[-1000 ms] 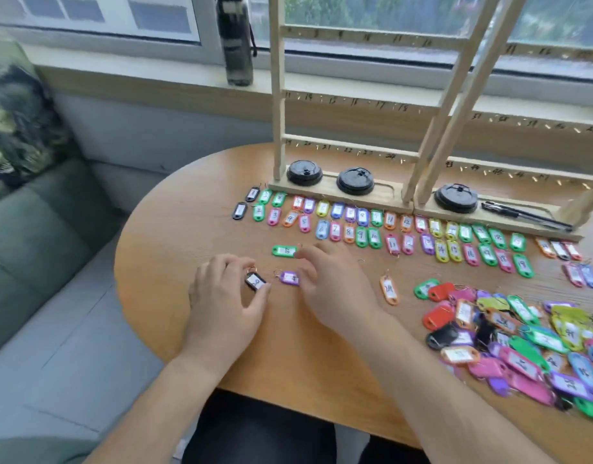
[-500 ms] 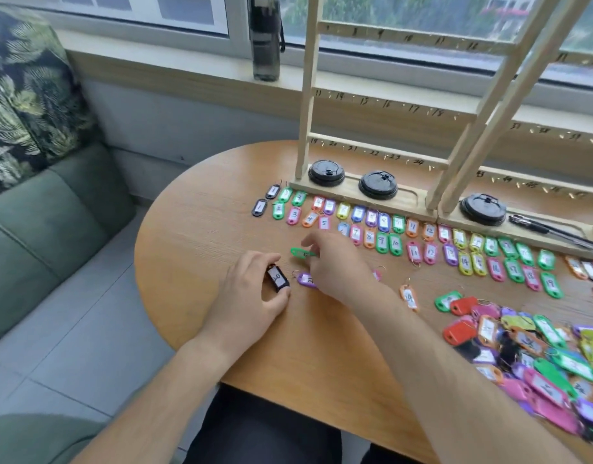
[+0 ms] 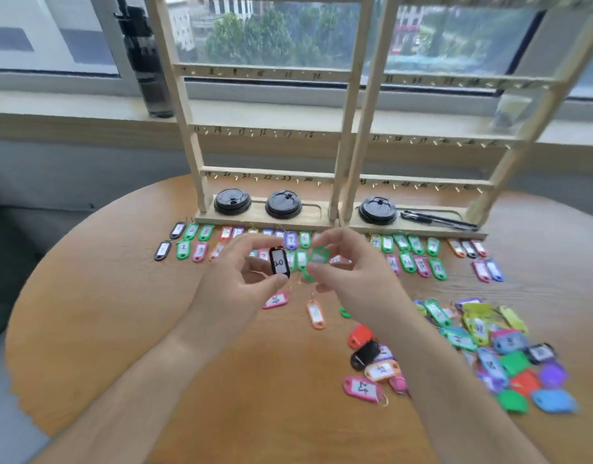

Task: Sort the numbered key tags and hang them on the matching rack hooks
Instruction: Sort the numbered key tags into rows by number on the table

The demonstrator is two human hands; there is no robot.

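Daylight from the window (image 3: 271, 38) falls on a round wooden counter (image 3: 121, 313). At its back stands the tall rack (image 3: 350, 128), with sorted rows of tags (image 3: 402, 252) before it and a loose pile (image 3: 489, 346) to the right. Above the rows, the left hand (image 3: 235, 289) pinches a black tag marked 20 (image 3: 279, 262) and the right hand (image 3: 352, 272) pinches a green tag (image 3: 318, 256). Both look like light, stiff, slick plastic, best held by the edges with the ring end free.
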